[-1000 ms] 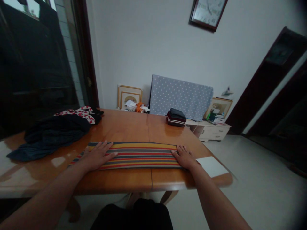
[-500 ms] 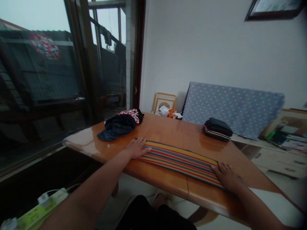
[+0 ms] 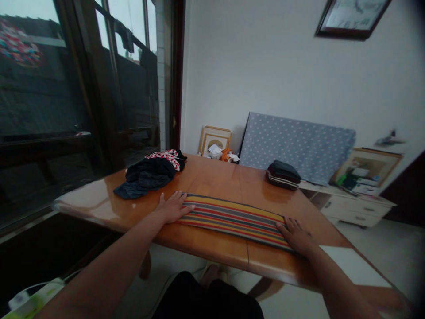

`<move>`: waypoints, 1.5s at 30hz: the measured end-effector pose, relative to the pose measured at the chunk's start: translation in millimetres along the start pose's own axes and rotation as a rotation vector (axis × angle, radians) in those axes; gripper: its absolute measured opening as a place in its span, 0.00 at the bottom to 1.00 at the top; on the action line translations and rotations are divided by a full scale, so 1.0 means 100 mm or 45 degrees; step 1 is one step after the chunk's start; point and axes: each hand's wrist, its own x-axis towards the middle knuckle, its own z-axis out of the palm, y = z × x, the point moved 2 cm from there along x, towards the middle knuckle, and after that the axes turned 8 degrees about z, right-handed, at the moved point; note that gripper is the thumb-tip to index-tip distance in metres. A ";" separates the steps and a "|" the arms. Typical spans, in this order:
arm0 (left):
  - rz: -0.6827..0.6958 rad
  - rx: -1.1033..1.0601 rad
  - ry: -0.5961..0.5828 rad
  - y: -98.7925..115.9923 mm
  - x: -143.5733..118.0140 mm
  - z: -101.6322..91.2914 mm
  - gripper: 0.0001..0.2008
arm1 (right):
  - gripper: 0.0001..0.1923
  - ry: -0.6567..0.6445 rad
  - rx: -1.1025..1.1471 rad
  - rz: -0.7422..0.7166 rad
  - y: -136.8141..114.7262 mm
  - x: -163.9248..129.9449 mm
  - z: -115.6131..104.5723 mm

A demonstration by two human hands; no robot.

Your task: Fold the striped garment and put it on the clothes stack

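A long, flat strip of striped cloth (image 3: 232, 217), folded, in yellow, red, grey and dark bands, lies along the near side of the wooden table (image 3: 212, 177). My left hand (image 3: 173, 207) rests flat on its left end, fingers spread. On the right end lies my right hand (image 3: 296, 235), palm down with the fingers apart. Neither hand grips the cloth. To the left is a loose heap of dark clothes (image 3: 149, 175) with a red-and-white patterned piece on top. Toward the far right edge sits a neat stack of folded dark clothes (image 3: 283, 174).
A white sheet (image 3: 353, 266) lies at the table's right edge. Behind the table stand a panel under blue dotted cloth (image 3: 295, 144), a white cabinet (image 3: 357, 210) and a framed picture (image 3: 214, 138). A power strip (image 3: 36, 299) is at lower left, beside the glass doors.
My view has turned a little to the right, so everything appears shifted left. Both hands stay flat on the ends of the striped cloth, which keeps its shape and place.
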 end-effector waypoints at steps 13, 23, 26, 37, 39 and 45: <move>0.320 -0.111 0.189 0.15 -0.22 -0.26 0.39 | 0.32 0.367 0.585 -0.091 0.39 -0.42 -0.54; 0.385 -0.096 0.169 0.03 -0.58 -0.21 0.35 | 0.31 0.162 0.179 -0.219 0.42 -0.99 -0.32; 0.340 -0.104 0.148 0.03 -0.59 -0.22 0.33 | 0.27 0.192 0.072 -0.210 0.36 -0.96 -0.31; 0.413 0.180 0.210 0.20 -0.54 -0.27 0.20 | 0.17 0.272 -0.095 -0.289 0.26 -0.88 -0.35; 0.424 0.230 0.212 0.24 -0.54 -0.28 0.18 | 0.16 0.294 -0.092 -0.292 0.25 -0.86 -0.36; 0.455 0.289 0.239 0.25 -0.47 -0.42 0.15 | 0.12 0.348 -0.048 -0.286 0.22 -0.80 -0.65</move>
